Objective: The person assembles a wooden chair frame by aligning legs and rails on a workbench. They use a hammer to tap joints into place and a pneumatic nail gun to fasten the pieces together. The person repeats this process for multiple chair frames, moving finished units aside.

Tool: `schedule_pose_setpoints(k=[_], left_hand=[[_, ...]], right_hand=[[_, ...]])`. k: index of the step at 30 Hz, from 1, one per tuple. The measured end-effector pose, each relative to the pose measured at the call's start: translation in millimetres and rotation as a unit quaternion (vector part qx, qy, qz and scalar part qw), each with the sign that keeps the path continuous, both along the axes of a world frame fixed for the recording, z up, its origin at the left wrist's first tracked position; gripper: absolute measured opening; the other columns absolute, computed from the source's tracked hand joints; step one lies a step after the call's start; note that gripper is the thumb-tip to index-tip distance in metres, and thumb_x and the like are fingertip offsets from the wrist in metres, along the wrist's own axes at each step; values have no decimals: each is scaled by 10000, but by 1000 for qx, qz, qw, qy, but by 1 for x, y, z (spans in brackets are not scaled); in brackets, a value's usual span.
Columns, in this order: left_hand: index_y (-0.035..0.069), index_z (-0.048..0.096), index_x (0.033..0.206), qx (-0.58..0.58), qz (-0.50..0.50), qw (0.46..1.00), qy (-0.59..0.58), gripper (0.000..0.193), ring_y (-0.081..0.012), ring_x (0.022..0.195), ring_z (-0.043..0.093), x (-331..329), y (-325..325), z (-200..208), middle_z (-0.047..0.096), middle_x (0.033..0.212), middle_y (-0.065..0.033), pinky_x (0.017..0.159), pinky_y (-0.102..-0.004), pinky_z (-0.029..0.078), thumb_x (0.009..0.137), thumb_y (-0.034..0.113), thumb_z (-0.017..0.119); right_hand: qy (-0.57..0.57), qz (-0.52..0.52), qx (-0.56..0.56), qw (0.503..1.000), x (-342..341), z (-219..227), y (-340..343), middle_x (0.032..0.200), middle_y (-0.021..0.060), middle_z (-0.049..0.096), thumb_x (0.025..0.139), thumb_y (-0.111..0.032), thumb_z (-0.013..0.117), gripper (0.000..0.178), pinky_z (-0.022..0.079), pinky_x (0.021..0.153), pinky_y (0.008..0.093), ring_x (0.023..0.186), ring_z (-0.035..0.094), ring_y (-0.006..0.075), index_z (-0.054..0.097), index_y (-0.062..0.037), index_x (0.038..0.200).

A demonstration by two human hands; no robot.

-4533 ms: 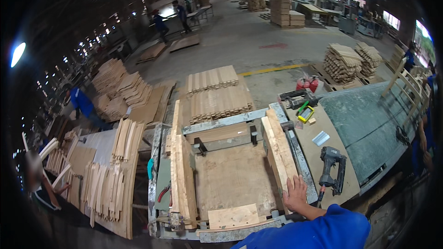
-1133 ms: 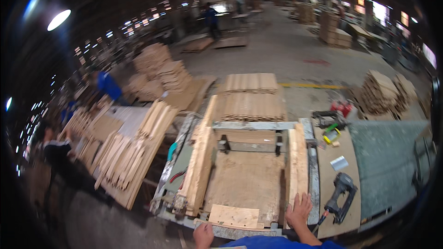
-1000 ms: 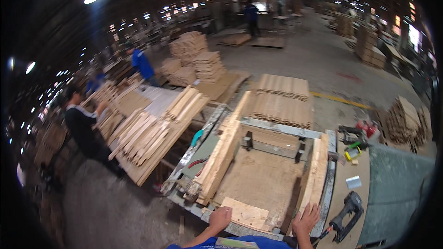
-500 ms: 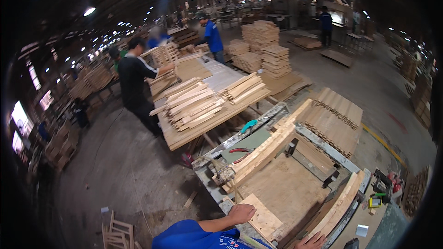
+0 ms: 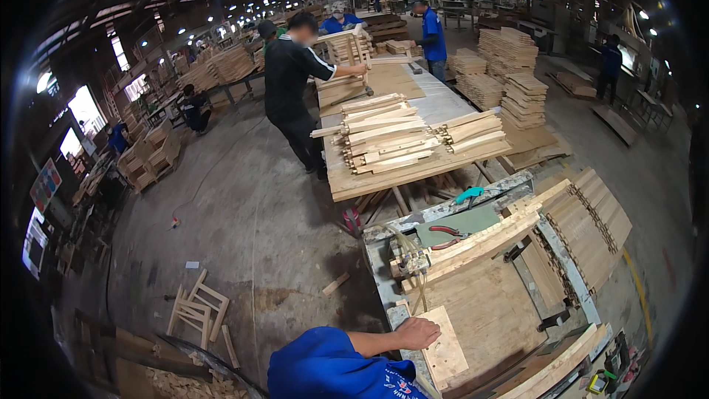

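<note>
Far left, on the concrete floor (image 5: 244,229): small wooden frame piece (image 5: 198,312) lying flat, loose offcuts beside it, a heap of scrap wood (image 5: 177,384) at the lower edge.

Lower centre: blue sleeve (image 5: 325,366) entering from the bottom edge, bare forearm stretched rightward and nearly level. Left hand (image 5: 417,332) at its end, palm down, fingers loosely curled over the near corner of a small pale wooden board (image 5: 443,347); resting on it, not clearly gripping. Board flat at the near left corner of the workbench (image 5: 384,288), touching the bench edge.

Right hand: not in view.

Centre, beyond the hand: large plywood panel (image 5: 487,310) lying on the bench; long pale slats (image 5: 480,244) laid diagonally across its far side; red-handled pliers (image 5: 445,230) on a green mat just behind.

Upper centre: long table (image 5: 347,185) stacked with bundles of sawn sticks (image 5: 391,137); a person in a black shirt (image 5: 292,77) standing at its left, arm reaching to a wooden rack.

Right: row of ribbed boards (image 5: 591,225) beside the bench; tall stacks of planks (image 5: 509,66) farther back; a person in blue (image 5: 432,29) near them.
</note>
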State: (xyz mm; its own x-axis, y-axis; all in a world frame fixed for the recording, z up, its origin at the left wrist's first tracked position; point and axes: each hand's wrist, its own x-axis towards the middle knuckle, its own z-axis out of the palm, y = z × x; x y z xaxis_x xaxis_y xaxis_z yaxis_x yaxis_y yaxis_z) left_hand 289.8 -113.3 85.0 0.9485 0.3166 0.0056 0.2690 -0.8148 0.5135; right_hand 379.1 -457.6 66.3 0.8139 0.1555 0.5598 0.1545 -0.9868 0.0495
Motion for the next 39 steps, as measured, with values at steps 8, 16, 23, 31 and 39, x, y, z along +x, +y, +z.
schedule_pose_setpoints(k=[8,16,23,31,39], left_hand=[[52,676,930,-21,11,1000,1,323,-374,911,722,0,1,1,715,880,-153,834,-508,571,1057,309,525],[50,679,944,-26,10,1000,10,332,-381,932,720,-3,1,1,717,900,-161,843,-520,563,1060,315,517],[55,676,948,-31,4,999,15,331,-378,946,720,0,2,-2,720,915,-160,861,-523,560,1062,320,515],[54,679,972,-34,-6,999,34,325,-372,973,715,4,4,-1,725,950,-154,880,-519,560,1059,318,511],[70,699,1010,-20,-8,999,23,315,-363,963,722,4,4,-6,736,959,-142,860,-513,570,1055,323,517]], right_hand=[[0,9,-16,1000,-3,5,5,1398,216,641,1085,-406,502,435,476,1053,631,1287,598,460,696,-114,1343],[-1,14,-30,999,-3,2,2,1383,213,652,1077,-396,518,416,488,1037,626,1270,612,451,705,-120,1326],[-6,-4,-45,999,-3,2,-1,1370,211,661,1070,-387,532,400,498,1022,621,1256,624,443,712,-125,1312],[6,-16,-65,998,-4,12,-1,1396,210,643,1060,-379,545,411,496,1032,619,1283,605,447,689,-116,1341],[16,-11,-41,999,-2,-1,-3,1464,257,574,1092,-383,498,455,455,1086,646,1383,516,503,633,-84,1407]])
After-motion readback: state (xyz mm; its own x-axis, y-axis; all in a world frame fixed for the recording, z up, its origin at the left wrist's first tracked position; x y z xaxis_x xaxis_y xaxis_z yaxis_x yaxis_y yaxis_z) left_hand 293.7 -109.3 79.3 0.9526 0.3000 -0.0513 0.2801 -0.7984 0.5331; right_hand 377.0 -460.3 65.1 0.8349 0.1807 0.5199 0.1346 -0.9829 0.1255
